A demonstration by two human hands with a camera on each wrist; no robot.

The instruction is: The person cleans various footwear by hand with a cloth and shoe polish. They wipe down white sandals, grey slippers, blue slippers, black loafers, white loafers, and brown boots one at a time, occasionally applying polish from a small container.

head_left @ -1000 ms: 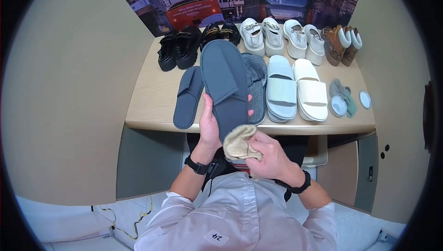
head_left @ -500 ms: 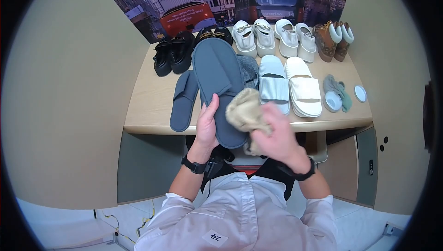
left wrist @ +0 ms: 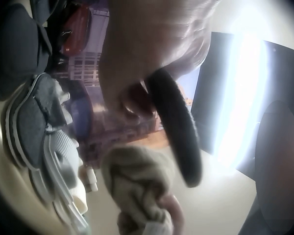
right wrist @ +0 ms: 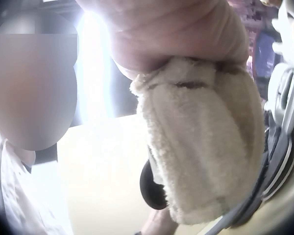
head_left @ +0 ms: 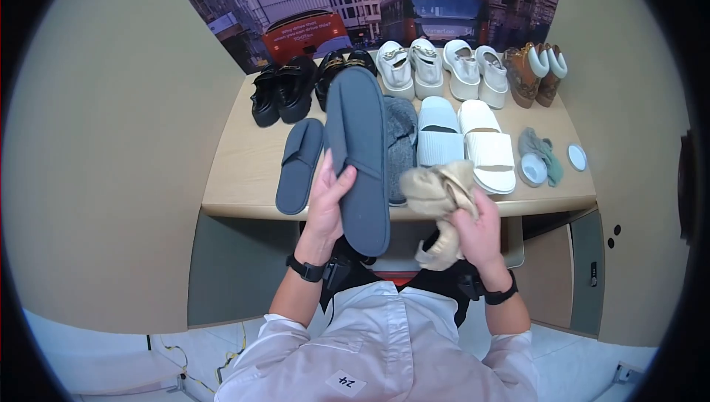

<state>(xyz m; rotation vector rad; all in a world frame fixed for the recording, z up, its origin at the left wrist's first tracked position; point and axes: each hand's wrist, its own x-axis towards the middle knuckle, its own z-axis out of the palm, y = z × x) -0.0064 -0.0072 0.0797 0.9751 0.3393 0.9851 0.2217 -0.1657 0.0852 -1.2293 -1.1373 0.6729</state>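
Note:
My left hand (head_left: 324, 206) grips a dark grey slipper (head_left: 366, 150) by its left edge, the thumb lying over the insole. The slipper stands steeply tilted in front of the table, toe up and heel toward me. To its right, my right hand (head_left: 482, 235) clutches a crumpled beige cloth (head_left: 436, 191), part of which hangs below the fingers. A gap separates cloth and slipper in the head view. The right wrist view shows the fuzzy nap of the cloth (right wrist: 201, 147) close up. On the table at left lies a matching grey slipper (head_left: 299, 169).
Furry grey slippers (head_left: 401, 143), light blue slides (head_left: 440, 147) and white slides (head_left: 489, 150) line the table's front. Black loafers (head_left: 285, 91), white shoes (head_left: 425, 69) and brown boots (head_left: 526, 76) stand behind. At right lie a grey-green cloth (head_left: 546, 150), a small tub (head_left: 532, 169) and a lid (head_left: 577, 158).
My right hand has drawn the beige cloth from the slipper's heel end to the right, away from it. The slipper has turned in my left hand, its upper now facing more to the left.

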